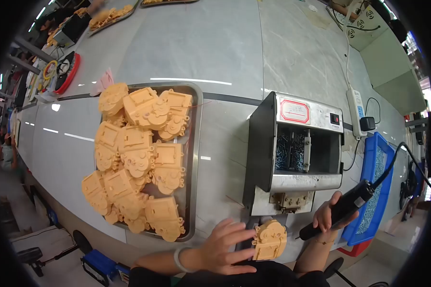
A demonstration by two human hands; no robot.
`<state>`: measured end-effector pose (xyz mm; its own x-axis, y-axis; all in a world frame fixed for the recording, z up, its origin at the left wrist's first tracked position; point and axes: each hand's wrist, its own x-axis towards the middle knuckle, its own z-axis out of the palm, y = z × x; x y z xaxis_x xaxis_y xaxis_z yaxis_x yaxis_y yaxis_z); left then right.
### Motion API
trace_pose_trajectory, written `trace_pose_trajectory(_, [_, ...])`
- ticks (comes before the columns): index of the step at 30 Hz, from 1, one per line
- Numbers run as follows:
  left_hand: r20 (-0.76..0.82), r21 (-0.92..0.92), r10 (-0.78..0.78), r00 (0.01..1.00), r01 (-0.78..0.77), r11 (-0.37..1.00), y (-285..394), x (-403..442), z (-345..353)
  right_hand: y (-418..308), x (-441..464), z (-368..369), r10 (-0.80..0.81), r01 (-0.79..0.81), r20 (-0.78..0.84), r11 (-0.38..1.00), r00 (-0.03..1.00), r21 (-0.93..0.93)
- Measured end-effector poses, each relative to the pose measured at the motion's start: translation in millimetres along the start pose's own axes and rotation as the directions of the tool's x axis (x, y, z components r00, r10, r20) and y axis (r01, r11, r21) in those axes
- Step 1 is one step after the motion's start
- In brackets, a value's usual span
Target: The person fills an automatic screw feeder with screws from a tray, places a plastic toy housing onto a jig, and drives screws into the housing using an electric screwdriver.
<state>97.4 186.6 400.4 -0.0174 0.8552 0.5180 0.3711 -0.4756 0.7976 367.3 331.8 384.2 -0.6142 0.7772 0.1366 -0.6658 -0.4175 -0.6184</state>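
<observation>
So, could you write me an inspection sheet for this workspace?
Surface: grey table, glossy, reflecting lights.
Job's things: single orange part; metal tray heaped with similar parts; metal-cased machine with screws inside.
Clutter: pink scrap beyond the tray.
Hands: left hand spread open at the orange part's edge; right hand gripping a black corded tool.
Cables: black cord from the tool; power strip beside the machine.
Surroundings: another parts tray, far left; blue tray, right.

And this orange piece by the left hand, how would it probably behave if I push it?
The orange piece would probably stay stiff: its moulded walls and ridges hold crisp shapes. It looks like plastic, so it may be light for its size. It seems unlikely to roll, given its boxy, straight-edged end.
</observation>
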Motion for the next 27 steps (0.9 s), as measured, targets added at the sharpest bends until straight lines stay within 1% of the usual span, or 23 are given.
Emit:
trace_pose_trajectory(1, [0.067,-0.06,-0.009,0.998,0.013,0.998,-2.2,-0.5,-1.2,-0.4,1.5,-2.4,0.006,-0.007,0.046,1.0,0.999,0.022])
trace_pose_trajectory(3, [0.199,-0.174,-0.011,0.98,0.046,0.984,-5.4,1.5,-2.7,-2.7,7.4,-6.8,0.027,-0.019,0.15,0.998,0.988,-0.053])
trace_pose_trajectory(4, [0.199,-0.137,0.001,0.98,0.027,0.99,-6.7,5.0,-1.2,-4.0,9.5,-9.6,0.043,-0.038,0.195,0.999,0.98,-0.032])
trace_pose_trajectory(6, [0.288,-0.102,-0.05,0.956,0.082,0.991,-8.9,8.4,-3.2,-7.5,10.4,-13.5,0.069,-0.076,0.284,0.997,0.956,0.013])
trace_pose_trajectory(7, [0.332,-0.082,-0.072,0.94,0.105,0.991,-10.0,9.6,-3.9,-9.0,10.6,-13.9,0.079,-0.095,0.3,0.995,0.951,0.037])
trace_pose_trajectory(10, [0.296,-0.086,-0.11,0.949,0.141,0.986,-10.5,10.4,-2.4,-11.4,11.9,-12.2,0.08,-0.118,0.346,0.989,0.935,0.093])
trace_pose_trajectory(12, [0.317,-0.086,-0.112,0.942,0.147,0.985,-10.6,10.2,-2.5,-10.6,13.1,-9.9,0.061,-0.106,0.364,0.989,0.929,0.105])
trace_pose_trajectory(16, [0.384,-0.073,-0.125,0.915,0.165,0.984,-9.8,11.5,-3.3,-12.3,14.7,-7.0,0.077,-0.122,0.392,0.988,0.917,0.093])
trace_pose_trajectory(19, [0.413,-0.111,-0.148,0.899,0.211,0.971,-10.0,11.0,-1.9,-13.9,16.8,-5.7,0.092,-0.13,0.409,0.989,0.908,0.067])
trace_pose_trajectory(21, [0.425,-0.13,-0.139,0.894,0.212,0.969,-11.8,10.3,-2.2,-15.1,17.2,-4.4,0.102,-0.134,0.417,0.99,0.903,0.048])
trace_pose_trajectory(25, [0.43,-0.15,-0.121,0.895,0.203,0.967,-7.8,14.2,-4.1,-13.7,16.5,-4.0,0.085,-0.13,0.425,0.989,0.901,0.077])
trace_pose_trajectory(27, [0.459,-0.164,-0.094,0.884,0.188,0.968,-6.6,11.1,-3.0,-12.1,21.4,-0.5,0.046,-0.079,0.457,0.995,0.888,0.054])
